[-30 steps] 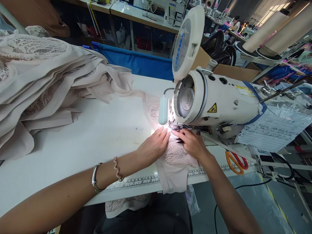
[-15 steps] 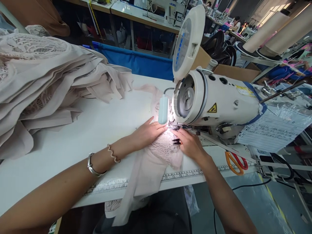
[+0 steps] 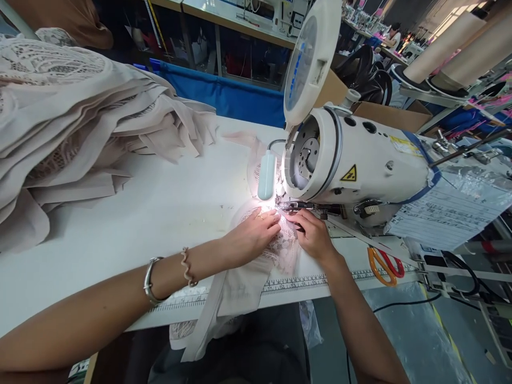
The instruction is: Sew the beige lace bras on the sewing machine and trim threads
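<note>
A pale pink lace garment piece (image 3: 248,285) lies under the sewing machine (image 3: 360,160) and hangs over the table's front edge. My left hand (image 3: 254,237) rests on the lace just in front of the lit needle area, fingers lying on the cloth. To the right of the lace, my right hand (image 3: 314,234) is closed, with dark thread snips (image 3: 298,228) partly hidden in its grip. Its thumb and forefinger are at the fabric edge beside the presser foot. A small pale-green lamp (image 3: 266,176) shines on this spot.
A heap of lace pieces (image 3: 92,122) covers the table's left. A measuring tape (image 3: 294,285) runs along the front edge. Orange-handled scissors (image 3: 381,266) and a red-handled pair (image 3: 395,264) hang at the right. Behind the table is a blue cloth (image 3: 228,96).
My left hand has drawn back slightly toward me, its fingers more bent. The snips' blades, visible before, are now mostly hidden by my right hand. Parts inside the machine's round open end have turned.
</note>
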A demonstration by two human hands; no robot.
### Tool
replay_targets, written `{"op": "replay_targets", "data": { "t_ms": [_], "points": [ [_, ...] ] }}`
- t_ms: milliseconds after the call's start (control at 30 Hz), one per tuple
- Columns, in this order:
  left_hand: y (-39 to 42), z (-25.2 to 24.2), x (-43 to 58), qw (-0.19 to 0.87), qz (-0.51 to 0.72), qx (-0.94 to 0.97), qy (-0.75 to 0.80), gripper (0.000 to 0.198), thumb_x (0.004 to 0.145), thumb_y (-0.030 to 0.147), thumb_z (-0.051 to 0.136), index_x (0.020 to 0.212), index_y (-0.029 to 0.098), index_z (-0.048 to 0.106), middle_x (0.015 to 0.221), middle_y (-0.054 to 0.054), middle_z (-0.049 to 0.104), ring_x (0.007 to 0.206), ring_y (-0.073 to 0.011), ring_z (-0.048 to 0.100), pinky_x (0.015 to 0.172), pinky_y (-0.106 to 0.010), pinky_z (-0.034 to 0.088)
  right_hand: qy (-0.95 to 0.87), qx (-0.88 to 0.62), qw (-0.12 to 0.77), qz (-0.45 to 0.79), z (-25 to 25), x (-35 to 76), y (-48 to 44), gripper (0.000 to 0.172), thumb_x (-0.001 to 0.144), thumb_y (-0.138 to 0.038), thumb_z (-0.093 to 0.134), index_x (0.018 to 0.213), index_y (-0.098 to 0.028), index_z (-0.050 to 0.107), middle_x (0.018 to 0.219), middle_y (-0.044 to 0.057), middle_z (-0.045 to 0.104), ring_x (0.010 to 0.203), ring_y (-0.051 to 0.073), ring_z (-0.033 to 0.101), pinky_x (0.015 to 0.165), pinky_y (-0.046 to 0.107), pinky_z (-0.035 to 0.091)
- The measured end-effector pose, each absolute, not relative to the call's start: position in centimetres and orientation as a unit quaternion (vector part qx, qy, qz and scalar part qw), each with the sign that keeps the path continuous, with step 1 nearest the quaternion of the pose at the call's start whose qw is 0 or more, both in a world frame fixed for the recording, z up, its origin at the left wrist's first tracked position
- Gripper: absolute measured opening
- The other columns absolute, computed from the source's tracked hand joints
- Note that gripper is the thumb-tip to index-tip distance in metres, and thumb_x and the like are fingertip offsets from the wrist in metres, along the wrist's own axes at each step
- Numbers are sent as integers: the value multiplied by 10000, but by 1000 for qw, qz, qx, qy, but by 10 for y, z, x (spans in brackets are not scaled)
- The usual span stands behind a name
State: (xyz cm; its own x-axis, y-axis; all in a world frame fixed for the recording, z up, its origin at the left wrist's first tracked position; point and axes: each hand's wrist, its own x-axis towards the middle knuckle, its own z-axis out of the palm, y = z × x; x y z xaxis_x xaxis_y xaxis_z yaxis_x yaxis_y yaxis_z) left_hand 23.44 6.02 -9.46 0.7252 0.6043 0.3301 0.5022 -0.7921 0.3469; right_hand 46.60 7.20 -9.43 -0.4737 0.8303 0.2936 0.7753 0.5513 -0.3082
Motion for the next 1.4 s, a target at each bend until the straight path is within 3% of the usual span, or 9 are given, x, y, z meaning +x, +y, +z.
{"op": "replay_targets", "data": {
  "t_ms": [200, 367, 600, 700, 800, 933, 1000, 1100, 1400],
  "points": [
    [66, -93, 231, 113, 215, 928, 283, 297, 1040, 153, 385, 1235, 111, 606, 1207, -158, 659, 1076, -259, 593, 985, -478, 486, -897, -412, 161, -29, -91, 463, 73, 406, 937, -36, 411, 1030, -218, 762, 1247, 71, 725, 1086, 236, 632, 888, 363, 539],
    [81, -90, 224, 137, 220, 933, 249, 327, 1064, 204, 382, 1094, 119, 696, 1025, -129, 665, 928, -228, 584, 873, -402, 503, -908, -383, 160, -55, -89, 461, 72, 424, 993, -33, 393, 1014, -234, 766, 1203, 5, 765, 1187, 221, 601, 860, 350, 490],
    [105, -89, 207, 167, 205, 928, 265, 414, 1096, 320, 332, 1069, 168, 715, 1195, -120, 668, 996, -218, 612, 861, -338, 502, -908, -387, 153, -45, -91, 462, 72, 530, 913, 53, 383, 1170, -249, 736, 1225, 1, 758, 1176, 226, 596, 862, 370, 448],
    [107, -88, 206, 152, 198, 927, 281, 401, 1093, 303, 339, 1027, 161, 708, 1182, -111, 682, 899, -199, 608, 839, -333, 491, -906, -391, 156, -43, -93, 462, 73, 587, 843, 79, 403, 1211, -250, 722, 1272, 0, 738, 1157, 237, 598, 841, 376, 455],
    [104, -86, 209, 104, 206, 932, 279, 353, 1065, 171, 345, 953, 146, 679, 1120, -111, 693, 876, -195, 594, 839, -334, 465, -904, -390, 171, -43, -94, 461, 72, 634, 792, 101, 390, 1215, -236, 721, 1270, 6, 738, 1138, 236, 610, 827, 372, 463],
    [97, -83, 212, 78, 203, 948, 231, 366, 998, 8, 317, 869, 144, 631, 960, -83, 698, 898, -191, 588, 862, -311, 445, -908, -365, 204, -35, -91, 459, 71, 466, 901, 20, 433, 1129, -231, 753, 1166, 29, 777, 1088, 232, 645, 846, 375, 478],
    [95, -81, 211, 69, 200, 947, 240, 349, 991, 2, 330, 881, 141, 631, 877, -64, 683, 823, -183, 575, 867, -310, 438, -908, -349, 228, -37, -89, 458, 69, 355, 946, -39, 488, 1042, -234, 769, 1092, 28, 794, 1024, 222, 662, 848, 375, 481],
    [94, -80, 210, 44, 203, 944, 258, 337, 997, 22, 348, 1014, 149, 659, 914, -63, 691, 781, -176, 560, 893, -330, 418, -908, -331, 254, -44, -86, 457, 69, 267, 956, -76, 551, 990, -224, 771, 1052, 27, 802, 981, 213, 665, 846, 371, 479],
    [95, -93, 214, -5, 228, 929, 292, 269, 1018, 108, 414, 906, 151, 656, 1026, -118, 694, 867, -214, 568, 886, -385, 392, -905, -343, 249, -33, -92, 456, 71, 406, 943, -22, 476, 1217, -199, 716, 1192, 48, 769, 1084, 223, 654, 898, 374, 487]
  ]
}}
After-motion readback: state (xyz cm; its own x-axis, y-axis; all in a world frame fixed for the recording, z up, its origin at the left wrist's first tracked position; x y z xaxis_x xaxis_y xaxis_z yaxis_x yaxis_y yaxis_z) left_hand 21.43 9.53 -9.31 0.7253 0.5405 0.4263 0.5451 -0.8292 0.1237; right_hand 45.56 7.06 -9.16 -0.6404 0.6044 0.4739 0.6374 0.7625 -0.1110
